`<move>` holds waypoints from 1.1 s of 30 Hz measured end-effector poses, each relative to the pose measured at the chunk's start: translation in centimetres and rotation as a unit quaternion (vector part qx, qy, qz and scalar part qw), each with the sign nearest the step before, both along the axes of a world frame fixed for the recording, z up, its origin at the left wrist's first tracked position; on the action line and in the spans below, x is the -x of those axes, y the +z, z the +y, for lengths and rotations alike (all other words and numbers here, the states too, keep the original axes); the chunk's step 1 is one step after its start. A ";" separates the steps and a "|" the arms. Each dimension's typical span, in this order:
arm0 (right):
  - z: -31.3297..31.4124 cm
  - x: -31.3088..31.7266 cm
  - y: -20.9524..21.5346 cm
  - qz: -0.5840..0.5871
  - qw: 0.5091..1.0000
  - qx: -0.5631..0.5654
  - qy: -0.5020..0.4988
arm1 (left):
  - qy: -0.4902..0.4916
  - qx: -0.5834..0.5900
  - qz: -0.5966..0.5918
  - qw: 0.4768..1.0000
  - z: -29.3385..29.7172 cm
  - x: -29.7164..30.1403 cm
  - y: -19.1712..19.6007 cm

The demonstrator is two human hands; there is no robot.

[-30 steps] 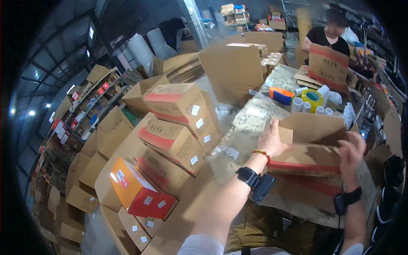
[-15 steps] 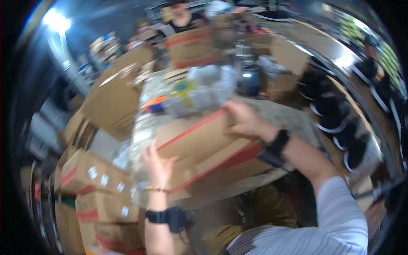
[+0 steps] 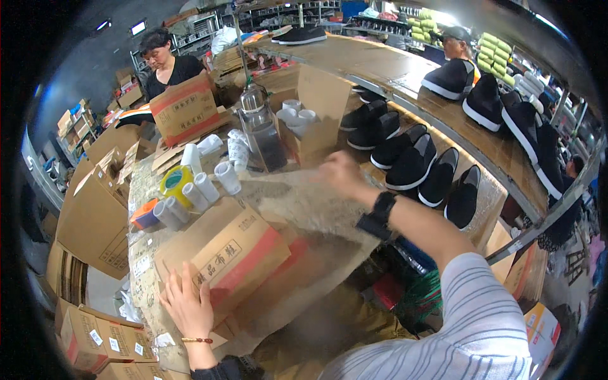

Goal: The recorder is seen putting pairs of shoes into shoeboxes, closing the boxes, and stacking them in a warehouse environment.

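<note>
A brown cardboard box (image 3: 234,259) with red bands and dark print lies tilted on the worktable (image 3: 142,253) in front of me. My left hand (image 3: 189,303), a beaded bracelet on its wrist, rests on the box's near left side with fingers stretched. Past the far right side of the box, my right hand (image 3: 345,178) is lifted over the table. Motion smears its fingers, so whether it holds anything is unclear. Behind the box stand several white rolls (image 3: 227,178), a yellow-green tape roll (image 3: 177,184) and an orange and blue item (image 3: 145,214).
A clear jug (image 3: 262,136) stands beside an open carton (image 3: 316,142) of white rolls. Black shoes (image 3: 411,161) line the rack at right. Another person (image 3: 168,69) is behind a printed box (image 3: 185,113); a capped person (image 3: 456,47) is beyond the rack. Boxes (image 3: 95,342) are stacked lower left.
My right hand has come off the box and moved away from it. The box sits lower and further left, with my left hand still against it. The view has swung to the right.
</note>
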State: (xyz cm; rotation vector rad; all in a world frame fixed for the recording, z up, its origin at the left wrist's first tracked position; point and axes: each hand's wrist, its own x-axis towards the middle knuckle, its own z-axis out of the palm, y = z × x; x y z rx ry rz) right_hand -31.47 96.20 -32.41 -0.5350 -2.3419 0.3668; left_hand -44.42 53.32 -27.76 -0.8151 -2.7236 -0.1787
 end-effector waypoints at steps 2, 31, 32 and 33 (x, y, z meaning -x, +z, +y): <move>7.2 -3.8 0.7 -0.036 0.988 -0.060 -0.135 | 0.007 0.015 -0.015 1.000 -0.3 0.2 -0.3; -9.6 -4.0 -6.1 0.088 0.976 0.176 0.090 | -0.005 -0.201 0.151 0.968 -0.7 -3.3 -2.8; -9.7 -3.4 -5.4 0.122 0.981 0.128 0.081 | -0.002 -0.198 0.151 0.968 -1.0 -3.5 -2.9; -9.7 -3.2 -4.8 0.122 0.981 0.129 0.082 | -0.011 -0.188 0.125 0.974 -1.1 -3.6 -3.3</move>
